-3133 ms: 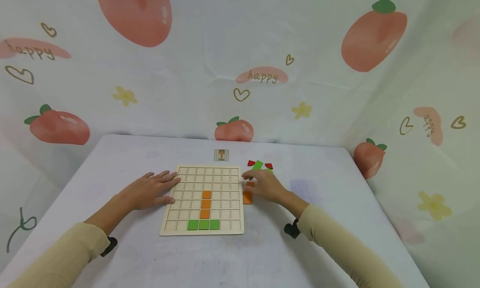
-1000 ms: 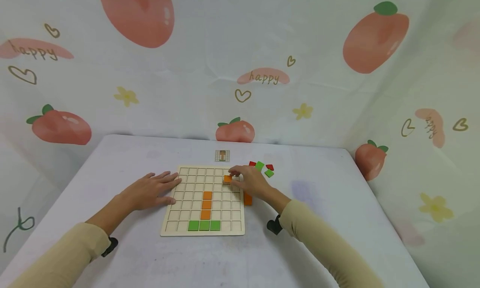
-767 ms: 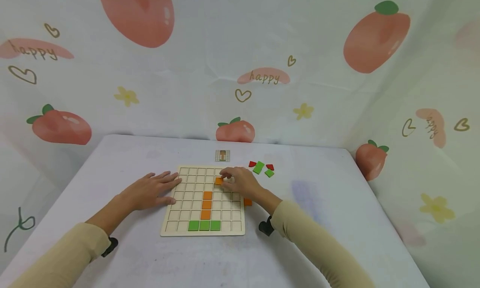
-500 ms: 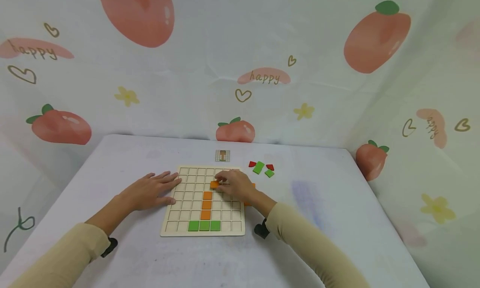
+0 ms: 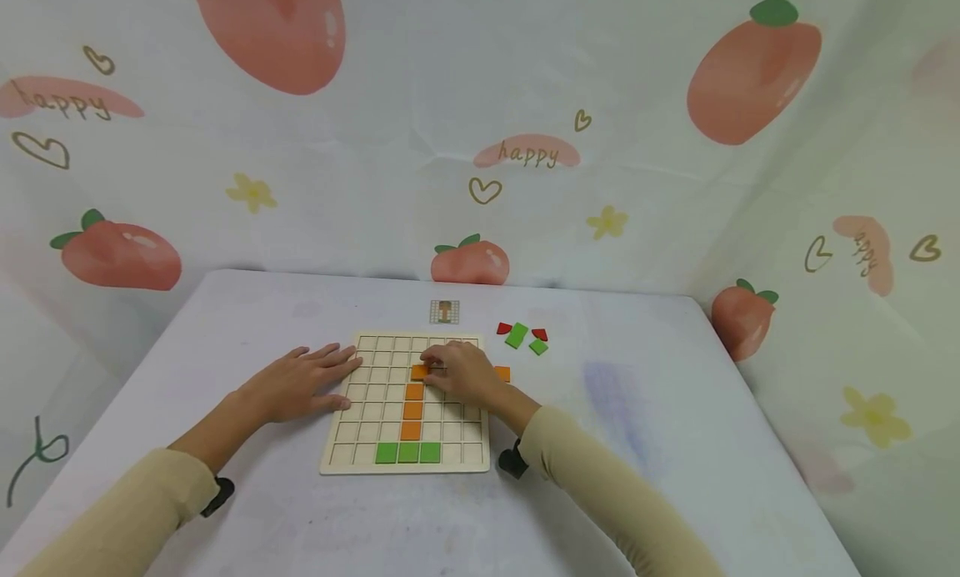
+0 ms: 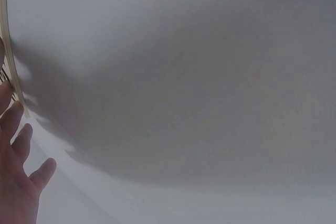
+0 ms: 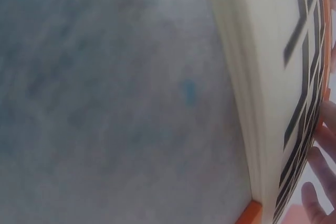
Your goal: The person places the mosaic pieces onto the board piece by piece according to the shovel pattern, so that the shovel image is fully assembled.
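A pale wooden grid board [image 5: 367, 434] lies on the table. Its near row bears a line of green square tiles [image 5: 408, 453], and a column of orange tiles [image 5: 413, 410] runs up from them. Just beyond that column, my right hand [image 5: 467, 374] pinches another orange square tile [image 5: 418, 373] between thumb and fingers. My left hand [image 5: 306, 383] rests with spread, straight fingers on the board's left edge. In the left wrist view, fingers of the left hand [image 6: 16, 150] touch the board's rim.
Red pieces [image 5: 539, 334] and green pieces [image 5: 516, 336] lie beyond the board's right corner. An orange piece [image 5: 503, 374] shows by its right edge, partly hidden by my hand. A small pattern card [image 5: 445, 312] lies behind the board.
My right hand has gone from the loose pieces right of the board leftward over the grid, carrying an orange tile to the top of the orange column. My left hand has stayed put.
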Motion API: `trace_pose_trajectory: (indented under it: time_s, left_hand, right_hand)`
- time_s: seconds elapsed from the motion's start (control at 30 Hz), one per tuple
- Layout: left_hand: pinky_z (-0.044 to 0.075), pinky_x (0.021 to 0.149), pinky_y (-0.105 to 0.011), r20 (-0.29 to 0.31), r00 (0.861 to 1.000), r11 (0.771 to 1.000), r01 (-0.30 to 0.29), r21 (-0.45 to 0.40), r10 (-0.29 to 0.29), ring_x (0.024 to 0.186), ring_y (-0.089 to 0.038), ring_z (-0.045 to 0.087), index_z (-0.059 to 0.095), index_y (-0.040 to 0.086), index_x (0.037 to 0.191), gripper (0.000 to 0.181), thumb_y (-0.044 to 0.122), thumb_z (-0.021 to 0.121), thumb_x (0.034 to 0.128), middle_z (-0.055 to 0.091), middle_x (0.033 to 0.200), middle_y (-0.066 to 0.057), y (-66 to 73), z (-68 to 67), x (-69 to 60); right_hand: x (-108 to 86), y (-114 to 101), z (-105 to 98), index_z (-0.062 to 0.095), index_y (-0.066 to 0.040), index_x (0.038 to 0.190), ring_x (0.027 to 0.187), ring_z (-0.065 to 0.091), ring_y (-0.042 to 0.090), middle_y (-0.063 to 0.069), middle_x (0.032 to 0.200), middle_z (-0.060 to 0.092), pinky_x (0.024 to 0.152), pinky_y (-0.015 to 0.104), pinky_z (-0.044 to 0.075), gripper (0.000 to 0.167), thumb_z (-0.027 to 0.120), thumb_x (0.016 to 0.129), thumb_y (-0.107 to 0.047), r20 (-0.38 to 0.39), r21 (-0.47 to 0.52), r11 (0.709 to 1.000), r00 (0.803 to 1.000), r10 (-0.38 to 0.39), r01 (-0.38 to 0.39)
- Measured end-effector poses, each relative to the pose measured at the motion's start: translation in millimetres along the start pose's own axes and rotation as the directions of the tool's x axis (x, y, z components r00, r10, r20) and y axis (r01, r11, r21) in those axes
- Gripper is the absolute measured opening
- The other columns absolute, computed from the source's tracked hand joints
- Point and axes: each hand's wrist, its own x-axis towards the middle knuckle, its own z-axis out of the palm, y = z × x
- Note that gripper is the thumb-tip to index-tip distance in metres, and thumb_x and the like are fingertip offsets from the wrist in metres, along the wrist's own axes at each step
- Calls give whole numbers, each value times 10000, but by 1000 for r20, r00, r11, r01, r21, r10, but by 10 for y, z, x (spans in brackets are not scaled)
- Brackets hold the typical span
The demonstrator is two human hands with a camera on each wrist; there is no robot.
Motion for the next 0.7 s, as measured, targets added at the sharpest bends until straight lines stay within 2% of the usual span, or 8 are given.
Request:
trace_pose_trajectory:
  time_s: [0.4,0.7]
  left_hand:
    - [363,1053,-629,3,1000,1000,-1,7,1,1393,-391,407,478,99,1486,722,584,540,955,449,1525,-129,8,-5,2]
    - [363,1052,-631,1,1000,1000,1,8,-1,1392,-387,411,478,104,1487,722,590,532,957,449,1526,-125,-1,3,0]
  right_hand:
    - [7,-12,20,697,-137,1216,938,617,93,-51,1115,729,882,252,484,347,748,911,-294,19,3,1000,1000,20,-20]
    - [-17,-4,8,699,-128,1232,1004,643,125,-33,1143,726,931,280,490,355,737,919,-291,24,-26,999,999,-35,35]
